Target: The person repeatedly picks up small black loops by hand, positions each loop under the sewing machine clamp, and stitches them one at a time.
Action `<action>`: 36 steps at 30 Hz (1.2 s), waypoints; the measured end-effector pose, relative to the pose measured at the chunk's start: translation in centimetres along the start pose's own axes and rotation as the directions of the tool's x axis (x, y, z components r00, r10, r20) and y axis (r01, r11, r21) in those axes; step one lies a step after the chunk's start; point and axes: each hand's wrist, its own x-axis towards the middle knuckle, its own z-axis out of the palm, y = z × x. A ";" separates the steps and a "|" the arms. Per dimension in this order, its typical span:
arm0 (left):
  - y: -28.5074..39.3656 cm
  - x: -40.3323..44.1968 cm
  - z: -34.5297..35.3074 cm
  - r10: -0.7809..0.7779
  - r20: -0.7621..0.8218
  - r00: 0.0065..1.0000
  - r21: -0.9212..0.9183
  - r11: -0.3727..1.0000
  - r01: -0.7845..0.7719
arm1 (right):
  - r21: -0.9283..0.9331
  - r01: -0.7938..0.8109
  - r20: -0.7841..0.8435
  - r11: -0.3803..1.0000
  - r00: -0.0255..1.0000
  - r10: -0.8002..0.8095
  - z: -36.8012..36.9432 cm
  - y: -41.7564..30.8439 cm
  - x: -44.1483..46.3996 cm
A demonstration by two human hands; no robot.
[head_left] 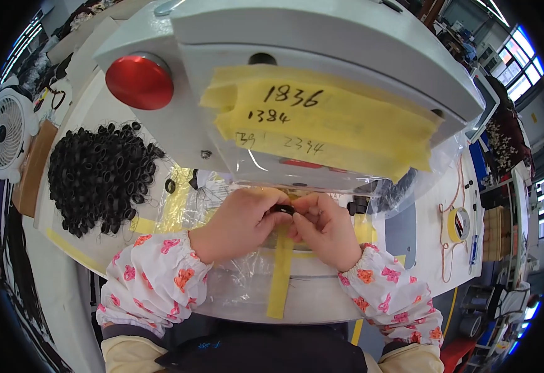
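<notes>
Pinching a small black ring (283,210) between both sets of fingertips, just below the machine's (334,46) lower edge as seen from above, over the white surface (427,261). Could lose the ring if squeezed off-centre, given so little to hold. Once dropped, might be hard to pick out against similar black loops in the pile (101,177), or slide along the loose plastic sheet (241,283). Could bend out of shape if pulled unevenly from two sides. Might also bump knuckles on the machine if raised abruptly.

Reaching in from lower left with the left hand (241,219), back upward, thumb and forefinger closed onto the ring. Angling inward from lower right with the right hand (326,231), fingers curled and bunched at the ring's other end; too small to make out whether clamped or merely touching.
</notes>
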 end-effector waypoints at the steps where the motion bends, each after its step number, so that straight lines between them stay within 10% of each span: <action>1: 0.1 0.2 -0.2 -0.015 -0.022 1.000 -0.086 0.996 0.013 | 0.001 0.000 0.002 1.000 1.000 0.000 0.0 0.0 0.1; 3: 0.3 0.3 -0.4 -0.101 -0.006 0.995 -0.187 0.977 0.098 | -0.505 0.476 0.065 0.720 0.853 -0.519 0.2 -0.1 0.1; 6: 0.2 0.4 -0.3 -0.206 0.033 0.978 -0.327 0.923 0.205 | -0.626 0.597 0.197 0.502 0.744 -0.639 -0.2 -0.3 0.3; 11: -0.3 0.6 0.1 -0.240 0.094 0.966 -0.381 0.888 0.258 | -0.610 0.526 0.110 0.593 0.797 -0.593 -0.7 0.0 0.7; 13: -0.3 0.6 0.3 -0.018 -0.082 0.996 0.027 0.999 0.021 | -0.549 0.447 0.035 0.706 0.857 -0.515 -0.7 0.0 0.9; 19: -1.3 1.0 0.7 0.120 -0.234 0.965 0.188 0.979 -0.077 | -0.390 0.258 -0.084 0.884 0.946 -0.313 -0.8 0.9 2.3; 22: -0.2 0.9 0.5 -0.181 -0.085 0.980 0.101 0.977 0.189 | -0.413 0.197 -0.112 0.889 0.958 -0.264 -0.8 0.9 2.5; 28: -0.6 1.4 1.6 -0.027 -0.223 0.975 0.211 0.975 0.076 | -0.467 0.267 -0.103 0.843 0.930 -0.352 -0.9 1.0 2.7; 36: -1.3 1.4 1.6 -0.038 -0.175 0.984 0.313 0.945 0.092 | -0.764 0.522 0.211 0.380 0.759 -0.616 -1.1 1.0 0.5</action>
